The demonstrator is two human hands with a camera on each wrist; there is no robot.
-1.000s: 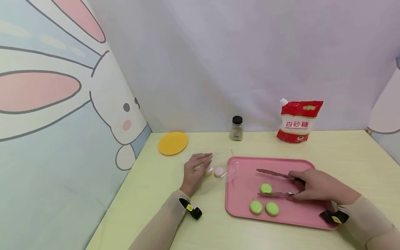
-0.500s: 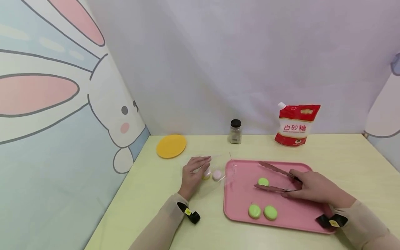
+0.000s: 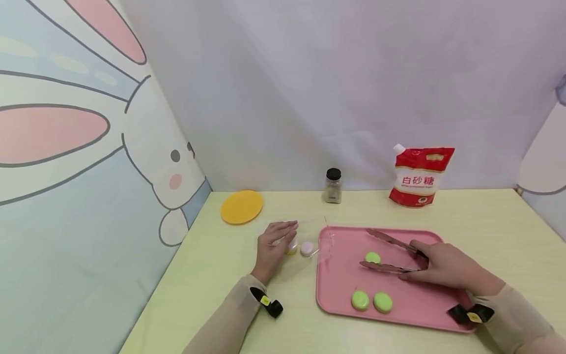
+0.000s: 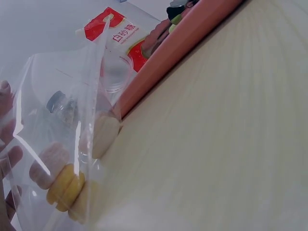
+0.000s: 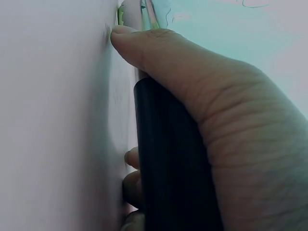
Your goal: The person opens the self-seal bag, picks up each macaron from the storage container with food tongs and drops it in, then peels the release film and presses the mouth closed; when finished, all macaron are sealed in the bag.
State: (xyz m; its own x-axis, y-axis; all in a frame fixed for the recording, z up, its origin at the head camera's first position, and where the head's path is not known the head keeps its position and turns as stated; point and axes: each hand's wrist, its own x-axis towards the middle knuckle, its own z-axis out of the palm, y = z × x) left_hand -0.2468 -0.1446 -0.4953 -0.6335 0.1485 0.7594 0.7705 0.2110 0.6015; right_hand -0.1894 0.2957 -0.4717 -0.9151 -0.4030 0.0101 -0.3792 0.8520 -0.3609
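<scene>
On the left side, my left hand (image 3: pixel 273 250) holds a clear plastic bag (image 4: pixel 43 115) whose mouth stands spread toward the tray. Inside the bag lie several macarons, among them a pink macaron (image 4: pixel 49 165) and a yellow macaron (image 4: pixel 67 187). The right hand (image 3: pixel 444 265) grips metal tongs (image 3: pixel 386 268) low over the pink tray (image 3: pixel 424 309); the black handle (image 5: pixel 168 159) shows in the right wrist view. The tongs' arms are spread, the nearer one overlapping the front of a green macaron (image 3: pixel 372 257). Two more green macarons (image 3: pixel 360 300) lie near the tray's front edge.
At the back left of the table lies an orange plate (image 3: pixel 241 207). A small jar with a black lid (image 3: pixel 333 186) and a red and white sugar pouch (image 3: pixel 420 177) stand along the back wall. The bag's mouth overlaps the tray's left rim.
My right hand has moved the tongs away toward the back of the tray, and the rear green macaron has shifted back with the nearer arm. The left hand stays on the bag.
</scene>
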